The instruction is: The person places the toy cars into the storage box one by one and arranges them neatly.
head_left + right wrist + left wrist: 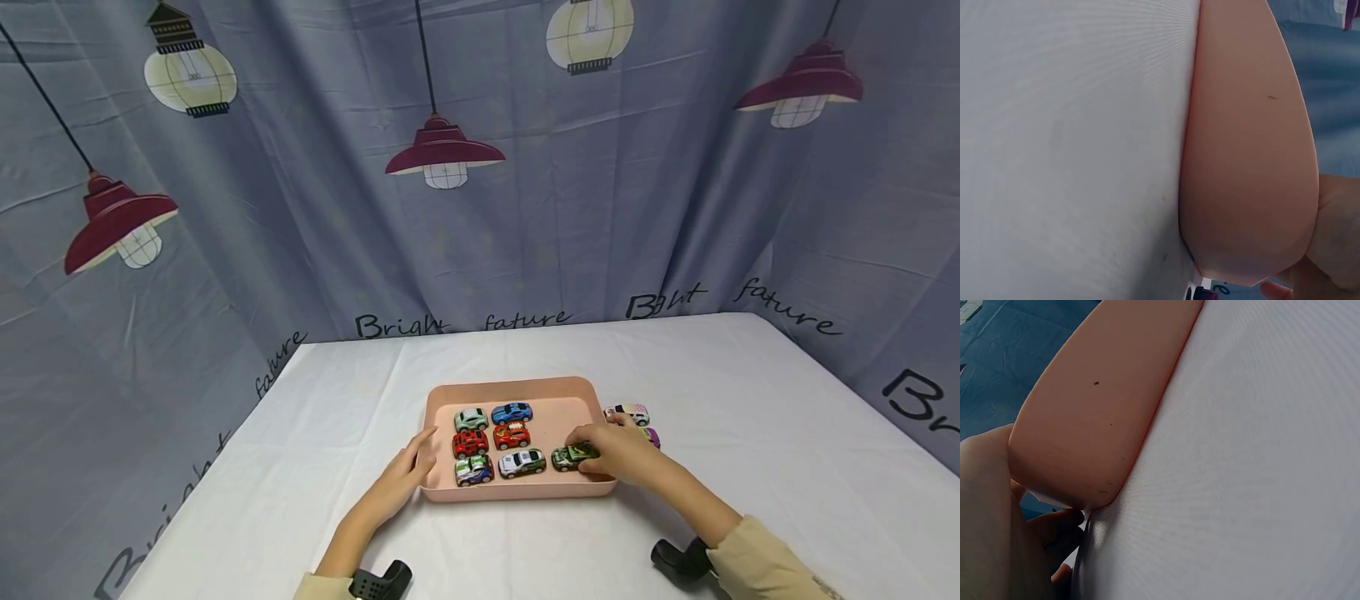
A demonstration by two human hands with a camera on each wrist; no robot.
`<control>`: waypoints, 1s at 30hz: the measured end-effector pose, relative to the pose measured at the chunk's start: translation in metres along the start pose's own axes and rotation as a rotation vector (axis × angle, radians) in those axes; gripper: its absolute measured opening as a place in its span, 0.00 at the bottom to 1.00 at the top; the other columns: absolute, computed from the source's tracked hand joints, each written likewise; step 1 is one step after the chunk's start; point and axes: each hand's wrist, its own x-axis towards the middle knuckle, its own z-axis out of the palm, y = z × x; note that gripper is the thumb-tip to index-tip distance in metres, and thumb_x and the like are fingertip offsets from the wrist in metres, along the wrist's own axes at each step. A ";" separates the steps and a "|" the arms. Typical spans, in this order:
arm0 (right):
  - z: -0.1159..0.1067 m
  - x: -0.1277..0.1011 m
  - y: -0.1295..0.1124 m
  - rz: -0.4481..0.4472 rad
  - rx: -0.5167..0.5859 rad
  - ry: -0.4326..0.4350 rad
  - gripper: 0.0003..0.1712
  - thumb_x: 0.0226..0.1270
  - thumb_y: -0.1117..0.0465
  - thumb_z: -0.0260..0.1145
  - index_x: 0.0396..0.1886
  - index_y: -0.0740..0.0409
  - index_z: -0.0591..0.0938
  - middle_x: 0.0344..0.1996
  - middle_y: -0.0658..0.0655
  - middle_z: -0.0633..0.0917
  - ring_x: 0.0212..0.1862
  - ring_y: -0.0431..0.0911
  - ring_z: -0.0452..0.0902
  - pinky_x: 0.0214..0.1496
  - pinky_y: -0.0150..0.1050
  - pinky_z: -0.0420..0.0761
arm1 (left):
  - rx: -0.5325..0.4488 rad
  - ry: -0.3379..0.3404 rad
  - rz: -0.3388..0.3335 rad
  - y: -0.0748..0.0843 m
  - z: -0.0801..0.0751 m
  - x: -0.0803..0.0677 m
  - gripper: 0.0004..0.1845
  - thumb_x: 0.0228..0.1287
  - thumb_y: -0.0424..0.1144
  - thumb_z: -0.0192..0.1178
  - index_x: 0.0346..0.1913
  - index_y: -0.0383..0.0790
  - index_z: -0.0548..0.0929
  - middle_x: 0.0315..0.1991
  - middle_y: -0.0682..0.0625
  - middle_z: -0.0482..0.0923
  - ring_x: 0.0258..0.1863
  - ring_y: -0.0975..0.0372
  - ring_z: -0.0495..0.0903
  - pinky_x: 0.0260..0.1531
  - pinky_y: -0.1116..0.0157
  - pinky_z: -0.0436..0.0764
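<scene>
A pink tray (517, 492) holds several small toy cars in rows. My right hand (618, 450) reaches over its right rim and grips a green toy car (567, 457) near the front right corner, fingers partly covering it. Left of that car stands a white toy car (522, 463). At the tray's left wall is my left hand (401, 479), its thumb over the rim and its fingers along the outside. In the left wrist view, curled fingers (1063, 534) show by the tray corner. The right wrist view shows the tray wall (1247, 144) hiding most of my right hand.
Inside the tray are also a light green car (471, 419), a blue car (512, 412), two red cars and a multicoloured car (474, 471). Outside, right of the tray, a white and pink car (636, 413) and a purple car (653, 437) stand on the white tablecloth (750, 417).
</scene>
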 end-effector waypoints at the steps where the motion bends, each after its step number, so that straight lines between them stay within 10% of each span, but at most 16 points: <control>1: 0.000 0.000 0.000 0.006 0.006 -0.004 0.15 0.47 0.60 0.72 0.38 0.50 0.83 0.38 0.47 0.85 0.47 0.45 0.79 0.60 0.61 0.56 | 0.002 -0.001 0.001 0.000 0.000 0.000 0.26 0.69 0.48 0.45 0.68 0.51 0.58 0.56 0.43 0.68 0.54 0.54 0.67 0.53 0.48 0.65; 7: -0.006 -0.004 -0.001 0.031 0.078 -0.014 0.19 0.49 0.60 0.70 0.44 0.52 0.81 0.42 0.50 0.84 0.44 0.46 0.78 0.60 0.60 0.54 | 0.007 -0.002 0.006 -0.001 0.001 0.000 0.27 0.69 0.48 0.45 0.69 0.49 0.57 0.55 0.42 0.69 0.54 0.53 0.67 0.53 0.48 0.65; 15: -0.020 -0.014 0.002 0.040 0.196 0.039 0.19 0.56 0.60 0.65 0.49 0.51 0.79 0.17 0.47 0.77 0.22 0.33 0.65 0.58 0.53 0.55 | 0.004 -0.008 -0.008 -0.001 0.000 0.001 0.26 0.69 0.47 0.45 0.69 0.50 0.57 0.38 0.48 0.71 0.48 0.56 0.68 0.49 0.53 0.66; 22: -0.028 -0.020 0.016 0.031 0.227 0.155 0.18 0.57 0.62 0.64 0.50 0.54 0.79 0.46 0.55 0.83 0.48 0.51 0.76 0.56 0.58 0.60 | -0.004 -0.006 0.002 0.020 -0.005 -0.007 0.26 0.69 0.42 0.46 0.68 0.45 0.59 0.35 0.49 0.70 0.48 0.56 0.68 0.51 0.52 0.66; 30: -0.032 -0.022 0.045 0.053 0.271 0.228 0.20 0.56 0.62 0.66 0.51 0.58 0.78 0.48 0.59 0.81 0.51 0.58 0.75 0.51 0.59 0.70 | -0.017 -0.027 0.010 0.037 -0.010 -0.014 0.26 0.69 0.39 0.45 0.68 0.40 0.58 0.25 0.50 0.67 0.39 0.59 0.70 0.45 0.56 0.65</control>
